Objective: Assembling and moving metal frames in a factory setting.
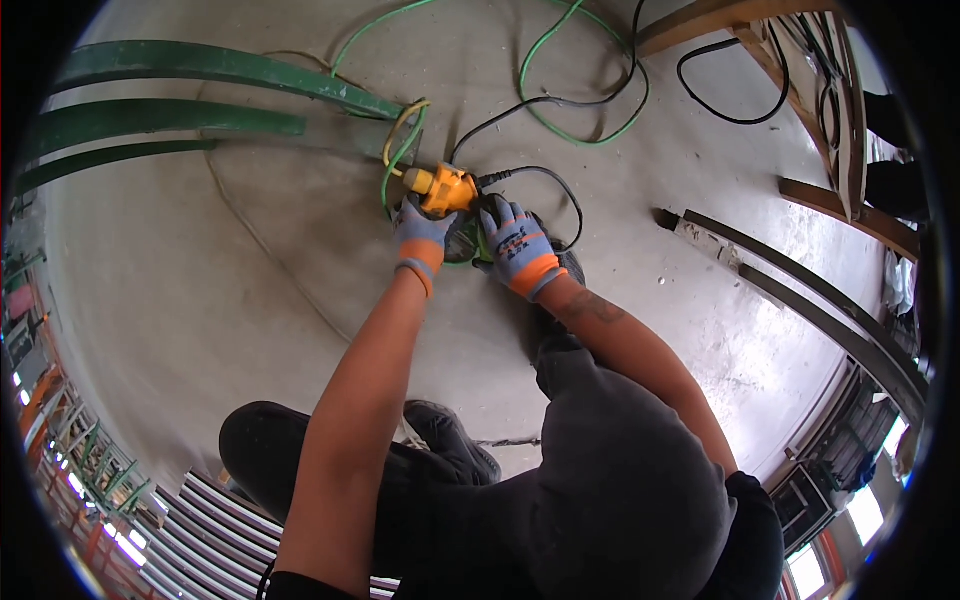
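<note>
My left hand [421, 236], in a grey and orange work glove, is closed round the underside of a yellow power outlet block [452, 190]. A yellow cord plug [418, 181] is joined to the block's left side, and a black cord plug [492, 180] enters on the right. Just right of the block, my right hand [519, 243], gloved alike, is closed with its fingers bent toward the block's right end. What those fingers grip is hidden. Part of a green cord [484, 246] shows between the two hands.
Green painted metal beams [220, 62] reach in from the left. Green extension cord [540, 45] and black cable [560, 101] loop across the concrete floor [300, 200]. Wooden framing [700, 20] stands upper right, above long metal bars [800, 290]. Metal tubes [215, 530] lie lower left.
</note>
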`<control>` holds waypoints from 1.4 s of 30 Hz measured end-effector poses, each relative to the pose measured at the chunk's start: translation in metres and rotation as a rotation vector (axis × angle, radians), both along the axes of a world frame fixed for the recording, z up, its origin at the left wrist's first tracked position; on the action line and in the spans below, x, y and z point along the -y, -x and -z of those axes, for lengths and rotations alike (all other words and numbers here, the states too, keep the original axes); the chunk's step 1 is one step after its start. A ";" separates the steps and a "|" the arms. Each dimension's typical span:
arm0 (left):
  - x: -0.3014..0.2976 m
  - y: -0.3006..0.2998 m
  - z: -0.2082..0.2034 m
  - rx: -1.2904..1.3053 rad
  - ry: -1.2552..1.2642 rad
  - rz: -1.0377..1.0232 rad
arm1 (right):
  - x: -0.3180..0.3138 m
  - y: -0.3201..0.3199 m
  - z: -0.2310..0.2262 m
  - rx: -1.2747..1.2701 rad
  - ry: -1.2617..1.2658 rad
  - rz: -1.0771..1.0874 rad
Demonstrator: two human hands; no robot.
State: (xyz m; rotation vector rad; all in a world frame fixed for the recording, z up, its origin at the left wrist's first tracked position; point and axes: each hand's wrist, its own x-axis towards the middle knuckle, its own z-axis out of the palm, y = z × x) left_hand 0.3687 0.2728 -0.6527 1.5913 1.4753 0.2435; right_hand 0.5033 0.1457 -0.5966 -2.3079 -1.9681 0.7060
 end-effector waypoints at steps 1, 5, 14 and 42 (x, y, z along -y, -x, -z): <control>-0.003 -0.001 -0.004 -0.008 0.025 0.001 | 0.000 0.001 0.000 -0.002 -0.001 0.002; -0.026 0.002 -0.005 -0.230 -0.006 0.220 | 0.000 -0.001 0.001 -0.054 -0.025 0.044; -0.032 0.011 0.005 -0.215 0.066 0.430 | 0.003 -0.006 0.000 -0.134 -0.120 0.078; -0.031 0.018 -0.067 0.532 0.987 0.130 | 0.012 -0.048 -0.045 -1.187 -0.250 0.412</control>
